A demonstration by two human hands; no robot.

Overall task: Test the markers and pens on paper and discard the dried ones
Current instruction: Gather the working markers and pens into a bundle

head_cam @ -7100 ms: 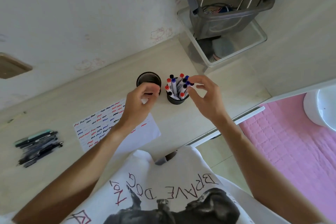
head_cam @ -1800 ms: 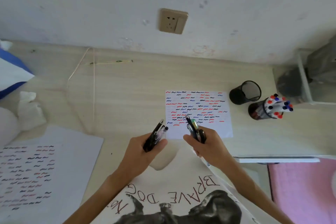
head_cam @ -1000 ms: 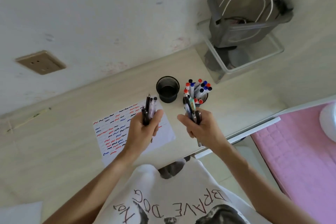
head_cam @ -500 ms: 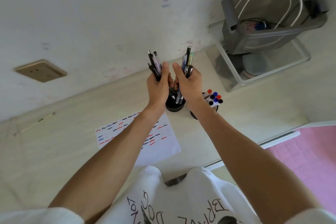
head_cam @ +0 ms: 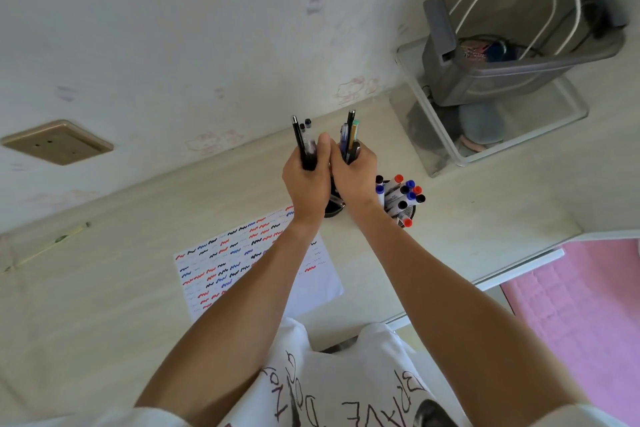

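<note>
Gripping a bundle of dark pens (head_cam: pixel 304 146) in our left hand (head_cam: pixel 306 180) and a second bundle of pens (head_cam: pixel 350 137) in our right hand (head_cam: pixel 355 173), we hold both fists side by side, thumbs touching, fingers curled tight round the barrels. The pens stand upright, their tops rising above our knuckles. Directly beneath our hands sits a black mesh cup (head_cam: pixel 334 208), mostly hidden by them. Just right of our right hand stands another cup (head_cam: pixel 407 215) crowded with markers (head_cam: pixel 401 192) capped in red, blue and black. Below our left wrist, the paper (head_cam: pixel 225 263) covered with red, blue and black squiggles lies flat on the desk (head_cam: pixel 121 253), partly crossed by our left forearm.
</note>
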